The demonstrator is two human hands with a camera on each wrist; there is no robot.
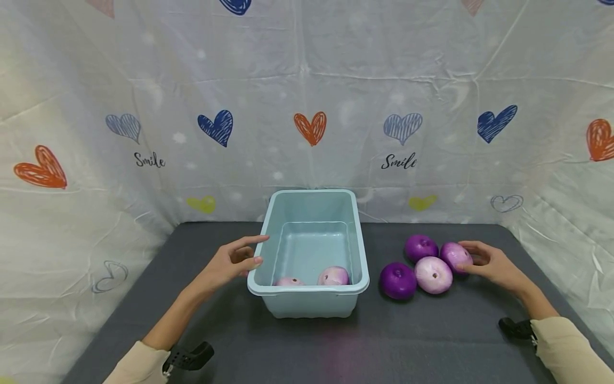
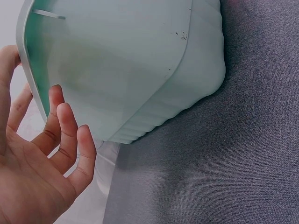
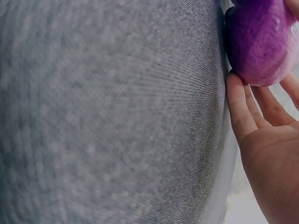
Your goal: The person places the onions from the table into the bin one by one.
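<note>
A light blue plastic basin stands on the table with two pale purple onions inside at its near end. At its left rim is my left hand, thumb and index finger reaching over the edge. The other fingers bend loosely beside the outer wall in the left wrist view. My right hand holds a purple onion from its right side, thumb in front and fingers behind. Close beside it sit a pale onion and two dark purple onions. The right wrist view shows fingertips against the onion.
Dark grey cloth covers the table. A white curtain printed with hearts hangs behind it and along both sides. Black wrist straps show at both sleeves.
</note>
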